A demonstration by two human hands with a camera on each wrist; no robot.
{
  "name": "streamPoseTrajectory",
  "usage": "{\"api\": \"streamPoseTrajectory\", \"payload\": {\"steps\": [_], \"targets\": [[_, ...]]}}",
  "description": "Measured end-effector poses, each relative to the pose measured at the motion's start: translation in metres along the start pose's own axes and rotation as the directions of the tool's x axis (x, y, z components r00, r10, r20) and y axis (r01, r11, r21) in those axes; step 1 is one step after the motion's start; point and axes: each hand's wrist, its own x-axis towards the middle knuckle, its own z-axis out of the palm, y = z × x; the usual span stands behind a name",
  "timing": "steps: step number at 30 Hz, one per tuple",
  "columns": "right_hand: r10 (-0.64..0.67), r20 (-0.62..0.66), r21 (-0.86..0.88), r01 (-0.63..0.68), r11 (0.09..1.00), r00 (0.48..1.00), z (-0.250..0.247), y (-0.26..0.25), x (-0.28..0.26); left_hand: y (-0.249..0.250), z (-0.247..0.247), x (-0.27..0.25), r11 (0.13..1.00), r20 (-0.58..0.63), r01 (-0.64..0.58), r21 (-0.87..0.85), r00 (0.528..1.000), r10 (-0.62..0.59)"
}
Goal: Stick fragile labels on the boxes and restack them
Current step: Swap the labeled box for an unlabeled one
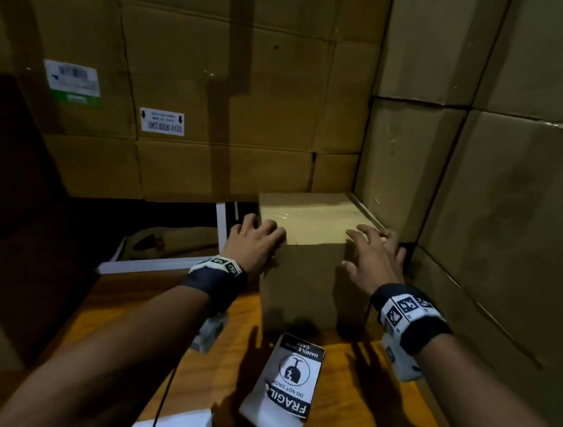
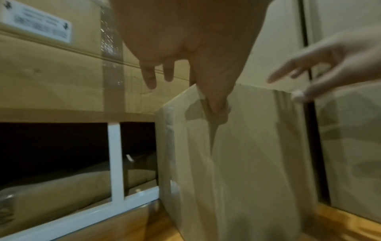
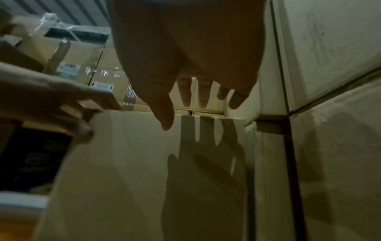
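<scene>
Walled in by stacked cartons (image 1: pixel 237 83) behind and more cartons (image 1: pixel 515 165) hard on the right, both rising well above the small box. Wooden worktop (image 1: pixel 353 390) underneath, orange-brown, carrying everything near. White frame (image 1: pixel 166 264) to the left of the small box, dark gap behind it.

Small box (image 1: pixel 304 249) standing upright on the worktop, tucked into the corner formed by the two carton walls, its right side just beside the right-hand cartons. Plain brown, taller than wide, long axis vertical, taped top facing up, one bare face turned toward the person.

Left hand (image 1: pixel 254 241) at the box's upper left corner, fingers loosely bent over the top edge, thumb pressed on the near face in the left wrist view; touching rather than gripping. Right hand (image 1: pixel 375 255) at the upper right corner, fingers spread and straight, thumb low beside the near face; from the right wrist view, fingertips reaching past the top edge with a shadow cast on the cardboard. Cannot tell whether the right palm actually touches the box.

Strip of fragile labels (image 1: pixel 287 380) lying flat on the worktop in front of the box, between the forearms, print upside down to the person, long axis running away from the person.
</scene>
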Motion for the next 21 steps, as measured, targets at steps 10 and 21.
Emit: {"api": "streamPoseTrajectory", "payload": {"steps": [10, 21], "targets": [[-0.021, 0.082, 0.293, -0.004, 0.956, 0.996, 0.022, 0.009, 0.011, -0.003, 0.016, -0.022, 0.916, -0.059, 0.109, -0.385, 0.988, -0.142], [-0.258, -0.254, 0.365, 0.339, 0.867, 0.932, 0.000, -0.071, -0.008, -0.056, -0.028, -0.114, 0.908, -0.311, 0.202, -0.368, 0.893, -0.325]]}}
